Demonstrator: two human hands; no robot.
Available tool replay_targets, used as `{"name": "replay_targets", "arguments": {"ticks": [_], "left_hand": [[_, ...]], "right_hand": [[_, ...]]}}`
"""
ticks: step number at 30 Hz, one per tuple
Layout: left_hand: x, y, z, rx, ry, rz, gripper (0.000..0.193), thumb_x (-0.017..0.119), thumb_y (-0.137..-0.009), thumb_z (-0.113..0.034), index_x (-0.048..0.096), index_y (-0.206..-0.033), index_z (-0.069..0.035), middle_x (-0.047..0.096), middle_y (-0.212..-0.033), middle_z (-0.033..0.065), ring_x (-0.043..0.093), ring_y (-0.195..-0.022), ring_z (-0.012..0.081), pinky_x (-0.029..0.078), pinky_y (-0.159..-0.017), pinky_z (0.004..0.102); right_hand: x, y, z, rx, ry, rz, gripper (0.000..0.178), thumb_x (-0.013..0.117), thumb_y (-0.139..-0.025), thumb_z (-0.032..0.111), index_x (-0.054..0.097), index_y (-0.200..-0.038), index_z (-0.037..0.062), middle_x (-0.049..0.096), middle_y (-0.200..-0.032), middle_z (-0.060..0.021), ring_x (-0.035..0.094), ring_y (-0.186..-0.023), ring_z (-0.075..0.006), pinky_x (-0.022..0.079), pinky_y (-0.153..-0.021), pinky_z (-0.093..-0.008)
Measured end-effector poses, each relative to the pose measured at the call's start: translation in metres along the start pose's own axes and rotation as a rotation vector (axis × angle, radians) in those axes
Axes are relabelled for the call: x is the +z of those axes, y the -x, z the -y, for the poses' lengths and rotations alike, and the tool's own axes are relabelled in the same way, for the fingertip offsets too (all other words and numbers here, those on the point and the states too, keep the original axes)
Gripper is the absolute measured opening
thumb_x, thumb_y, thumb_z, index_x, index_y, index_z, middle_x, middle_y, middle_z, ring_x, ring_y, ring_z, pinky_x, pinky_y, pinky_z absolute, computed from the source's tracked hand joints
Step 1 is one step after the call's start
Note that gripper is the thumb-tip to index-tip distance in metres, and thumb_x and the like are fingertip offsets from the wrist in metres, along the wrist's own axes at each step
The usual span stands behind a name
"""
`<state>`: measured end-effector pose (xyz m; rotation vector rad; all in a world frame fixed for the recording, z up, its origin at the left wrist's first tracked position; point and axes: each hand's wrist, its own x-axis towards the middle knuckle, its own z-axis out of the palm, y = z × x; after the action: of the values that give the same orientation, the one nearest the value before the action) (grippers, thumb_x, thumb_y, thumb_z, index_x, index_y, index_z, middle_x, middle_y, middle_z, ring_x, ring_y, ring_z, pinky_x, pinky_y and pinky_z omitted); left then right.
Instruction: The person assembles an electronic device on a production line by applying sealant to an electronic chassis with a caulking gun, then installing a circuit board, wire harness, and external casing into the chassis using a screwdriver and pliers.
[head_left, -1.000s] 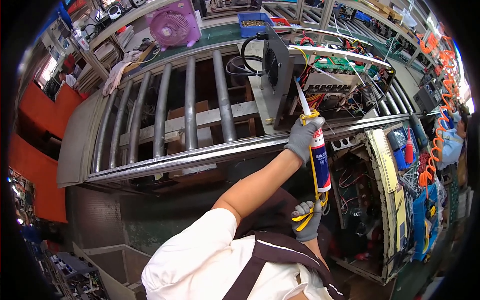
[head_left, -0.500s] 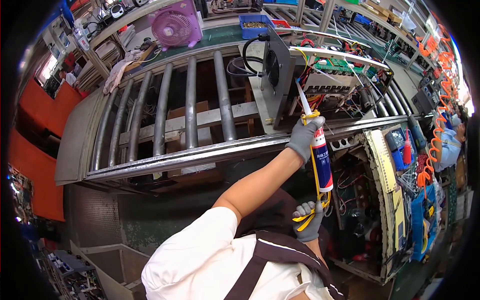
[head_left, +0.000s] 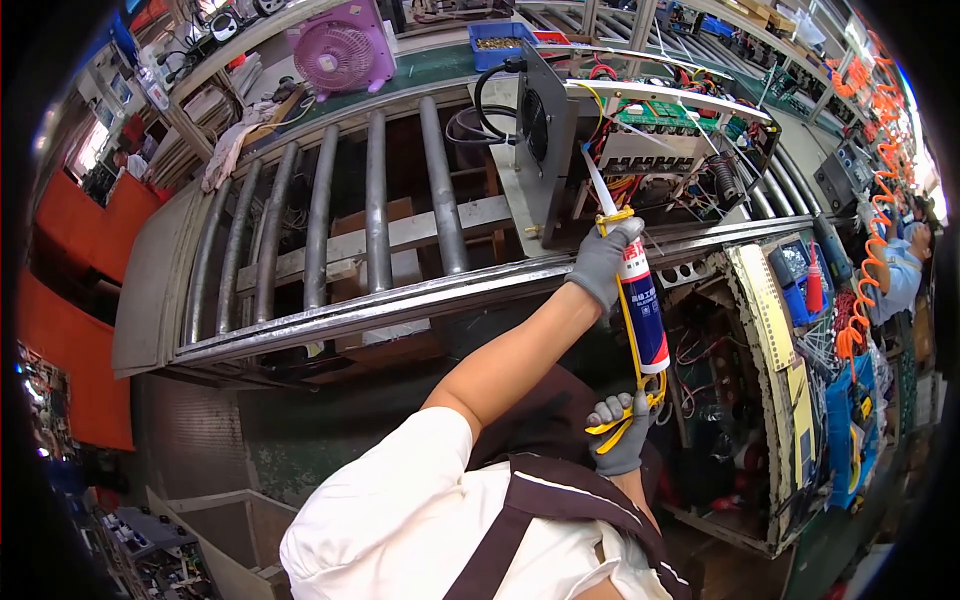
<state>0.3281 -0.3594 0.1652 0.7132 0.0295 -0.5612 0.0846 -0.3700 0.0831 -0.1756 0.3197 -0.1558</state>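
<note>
My left hand (head_left: 603, 262), in a grey glove, is closed around the front of a yellow caulking gun (head_left: 628, 330) near the base of its nozzle. My gloved right hand (head_left: 620, 432) grips the gun's handle and trigger at the rear. A blue, white and red sealant tube (head_left: 645, 318) lies in the gun's frame. Its white nozzle (head_left: 601, 190) points away from me into an open electrical unit (head_left: 655, 150), just right of the dark fan panel (head_left: 543, 130). Wires and a green circuit board show inside. Whether the tip touches anything is unclear.
The unit rests on a roller conveyor (head_left: 378, 200) with a metal front rail (head_left: 400, 300). A purple fan (head_left: 343, 50) and a blue bin (head_left: 500, 48) of small parts stand behind. At right are a cluttered cart (head_left: 760, 330), an orange coiled hose (head_left: 876, 260) and another person (head_left: 900, 270).
The view has shifted slightly, so the conveyor and unit sit a little further left. The nozzle tip appears marginally further into the unit; both hands keep their grip on the caulking gun.
</note>
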Motion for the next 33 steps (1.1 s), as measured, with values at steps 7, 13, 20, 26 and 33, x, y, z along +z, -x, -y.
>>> {"name": "replay_targets", "arguments": {"ticks": [7,13,20,26,33], "left_hand": [[0.006,0.011,-0.007,-0.119,0.173,0.222,0.022,0.064,-0.087,-0.026,0.053,-0.097,-0.009,0.062,-0.081,0.0078,0.063,-0.069,0.0192,0.055,-0.063,0.0361],[0.007,0.017,-0.007,-0.253,0.436,0.34,0.034,0.066,-0.085,-0.034,0.054,-0.099,-0.005,0.064,-0.089,0.0118,0.065,-0.081,0.0254,0.056,-0.076,0.0422],[0.017,0.027,-0.001,-0.198,0.381,0.371,0.039,0.067,-0.084,-0.034,0.053,-0.104,-0.004,0.063,-0.091,0.0127,0.065,-0.085,0.0267,0.057,-0.078,0.0427],[0.012,0.021,-0.006,-0.21,0.366,0.378,0.046,0.07,-0.08,-0.038,0.055,-0.102,0.0,0.064,-0.092,0.0126,0.065,-0.084,0.0257,0.056,-0.079,0.0411],[0.015,0.019,-0.009,-0.225,0.375,0.378,0.049,0.071,-0.079,-0.039,0.056,-0.102,0.001,0.064,-0.091,0.0132,0.065,-0.084,0.0257,0.055,-0.081,0.042]], "right_hand": [[0.025,0.018,0.009,-0.171,0.18,-0.048,0.032,0.05,-0.093,0.041,0.052,-0.076,0.0134,0.047,-0.065,-0.0003,0.044,-0.062,-0.0167,0.043,-0.065,-0.0355],[0.043,0.033,0.022,-0.278,0.329,-0.035,0.032,0.054,-0.091,0.04,0.052,-0.077,0.0111,0.053,-0.068,-0.0036,0.053,-0.066,-0.0202,0.049,-0.067,-0.0395],[0.042,0.043,0.021,-0.369,0.431,-0.03,0.034,0.052,-0.092,0.043,0.052,-0.08,0.0119,0.049,-0.068,-0.0014,0.048,-0.062,-0.0158,0.046,-0.065,-0.0354],[0.043,0.036,0.021,-0.331,0.354,0.007,0.029,0.058,-0.089,0.037,0.053,-0.079,0.0106,0.055,-0.07,-0.004,0.054,-0.065,-0.02,0.05,-0.067,-0.0394],[0.048,0.034,0.02,-0.357,0.416,0.0,0.033,0.053,-0.092,0.043,0.052,-0.081,0.0114,0.052,-0.07,-0.0017,0.051,-0.065,-0.0163,0.048,-0.066,-0.0361]]}}
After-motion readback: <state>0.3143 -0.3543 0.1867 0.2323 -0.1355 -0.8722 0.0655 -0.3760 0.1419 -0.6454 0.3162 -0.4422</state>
